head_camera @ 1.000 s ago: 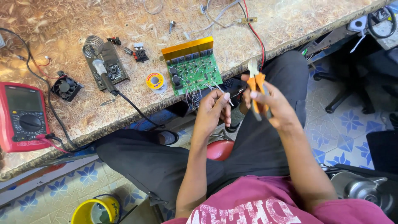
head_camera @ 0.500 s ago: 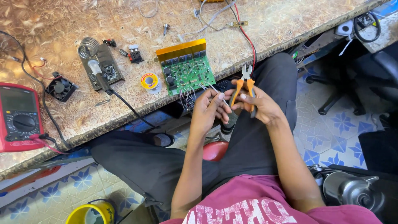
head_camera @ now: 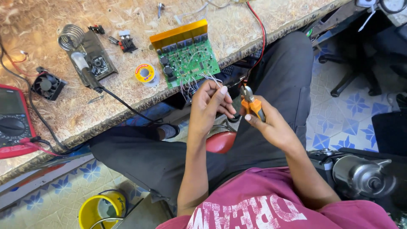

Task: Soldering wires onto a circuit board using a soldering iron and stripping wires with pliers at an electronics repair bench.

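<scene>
My left hand (head_camera: 210, 106) pinched thin white wires (head_camera: 207, 78) trailing from green circuit board (head_camera: 188, 59) at bench edge; right hand (head_camera: 271, 125) gripped orange pliers (head_camera: 251, 104) just beside. Wires seemingly untrimmed.

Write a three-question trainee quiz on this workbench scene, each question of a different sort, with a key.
1. True or false: the right hand holds orange-handled pliers.
2. Multiple choice: the thin wires pinched by the left hand run up to A) the multimeter, B) the green board, C) the small fan.
3. Fill in: the soldering iron lies on the bench to the ____ of the solder spool, as the picture shows it.

Key: 1 true; 2 B; 3 left.
</scene>
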